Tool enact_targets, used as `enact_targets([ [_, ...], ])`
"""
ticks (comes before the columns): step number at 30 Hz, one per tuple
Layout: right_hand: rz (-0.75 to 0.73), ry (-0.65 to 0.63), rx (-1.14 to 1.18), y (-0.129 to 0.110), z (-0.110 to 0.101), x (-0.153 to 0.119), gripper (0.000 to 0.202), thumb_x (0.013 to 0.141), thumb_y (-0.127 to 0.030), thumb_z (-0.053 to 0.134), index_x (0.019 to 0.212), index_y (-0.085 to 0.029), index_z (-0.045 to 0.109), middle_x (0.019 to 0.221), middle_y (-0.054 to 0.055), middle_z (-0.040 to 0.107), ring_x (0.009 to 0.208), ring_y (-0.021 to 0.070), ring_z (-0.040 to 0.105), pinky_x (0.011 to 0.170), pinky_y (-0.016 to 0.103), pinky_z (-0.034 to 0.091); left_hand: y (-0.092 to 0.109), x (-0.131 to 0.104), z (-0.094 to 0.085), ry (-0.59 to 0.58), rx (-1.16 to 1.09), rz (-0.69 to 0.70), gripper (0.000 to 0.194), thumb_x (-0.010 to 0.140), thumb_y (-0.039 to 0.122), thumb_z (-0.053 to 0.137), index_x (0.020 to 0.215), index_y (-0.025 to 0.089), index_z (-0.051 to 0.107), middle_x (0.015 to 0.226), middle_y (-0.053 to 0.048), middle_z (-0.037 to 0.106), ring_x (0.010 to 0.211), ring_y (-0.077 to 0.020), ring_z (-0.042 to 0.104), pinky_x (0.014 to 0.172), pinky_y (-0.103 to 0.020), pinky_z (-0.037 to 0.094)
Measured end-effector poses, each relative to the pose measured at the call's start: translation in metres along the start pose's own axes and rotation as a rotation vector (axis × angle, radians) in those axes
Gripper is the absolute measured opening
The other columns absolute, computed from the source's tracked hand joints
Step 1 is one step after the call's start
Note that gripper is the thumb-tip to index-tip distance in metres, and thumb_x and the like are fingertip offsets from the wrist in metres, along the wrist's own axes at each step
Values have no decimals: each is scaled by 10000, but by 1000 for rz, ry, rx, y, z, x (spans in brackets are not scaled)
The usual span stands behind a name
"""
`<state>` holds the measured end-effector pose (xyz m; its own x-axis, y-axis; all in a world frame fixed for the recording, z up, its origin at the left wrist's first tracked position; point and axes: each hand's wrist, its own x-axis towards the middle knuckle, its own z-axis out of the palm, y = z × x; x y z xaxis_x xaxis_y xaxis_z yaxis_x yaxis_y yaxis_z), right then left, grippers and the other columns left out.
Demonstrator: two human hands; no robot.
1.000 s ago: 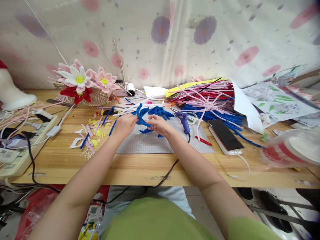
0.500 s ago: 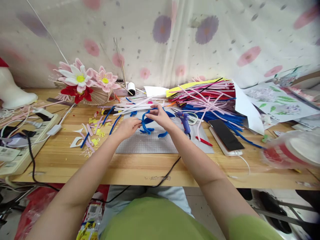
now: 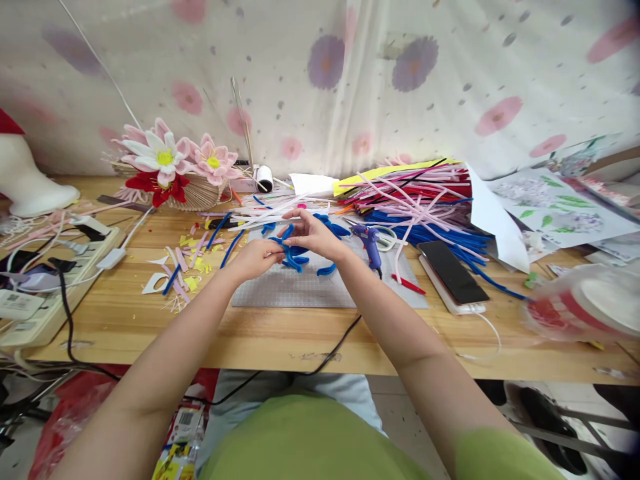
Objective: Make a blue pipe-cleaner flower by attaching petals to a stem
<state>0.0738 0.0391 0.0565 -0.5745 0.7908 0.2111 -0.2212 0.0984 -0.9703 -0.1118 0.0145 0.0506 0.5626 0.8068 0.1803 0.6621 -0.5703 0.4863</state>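
Note:
Above the grey cutting mat (image 3: pixel 280 293), my left hand (image 3: pixel 257 258) pinches a blue piece of bent pipe cleaner (image 3: pixel 293 259) with several curled parts. My right hand (image 3: pixel 316 237) touches the same piece from the other side, thumb and fingers closed on its upper part. Another blue curl (image 3: pixel 326 269) lies on the mat below my right wrist. More blue looped pieces (image 3: pixel 336 225) show behind my right hand. The purple glue gun (image 3: pixel 370 245) rests on the mat to the right.
Scissors (image 3: pixel 386 238) and a red pen (image 3: pixel 409 284) lie right of the glue gun, then a phone (image 3: pixel 453 272). Pipe cleaners (image 3: pixel 415 200) are heaped behind. Scraps (image 3: pixel 193 263) lie left, near a power strip (image 3: pixel 65 293). A black cable (image 3: pixel 340 343) crosses the front edge.
The blue piece has turned between my hands. The fingers of my right hand have moved slightly left and down, closer to my left hand.

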Motion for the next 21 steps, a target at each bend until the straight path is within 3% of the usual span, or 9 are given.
enact_targets([
  [4,-41,183,14,4,-8,-4,533,591,-210,760,1051,-250,493,950,-3,651,876,138,596,801,306,491,-1,-3,0,119,16,78,248,763,177,444,629,184,654,685,-22,678,695,-144,599,665,-245,419],
  [7,3,292,-26,13,-14,-8,439,625,-276,740,997,-229,511,846,-9,644,800,131,595,748,294,487,-5,-6,0,189,14,100,242,764,142,455,652,188,665,708,-16,686,708,-137,608,660,-235,421],
  [10,53,331,-72,22,-14,-12,373,645,-328,713,933,-216,503,672,-47,599,647,111,566,641,269,471,-10,-8,2,261,12,92,230,783,149,475,685,188,680,720,-16,688,704,-133,614,648,-230,426],
  [14,82,380,-84,25,-8,-16,365,631,-349,710,876,-212,476,595,-69,564,567,97,534,585,258,452,-14,-10,5,348,-1,90,226,820,197,487,758,194,705,777,-26,701,756,-139,628,688,-236,448],
  [21,119,393,-46,23,-6,-17,399,597,-379,732,861,-207,487,622,-54,580,599,101,540,593,254,434,-13,-9,5,323,2,129,253,819,274,506,680,211,707,703,-22,691,706,-142,628,632,-237,450],
])
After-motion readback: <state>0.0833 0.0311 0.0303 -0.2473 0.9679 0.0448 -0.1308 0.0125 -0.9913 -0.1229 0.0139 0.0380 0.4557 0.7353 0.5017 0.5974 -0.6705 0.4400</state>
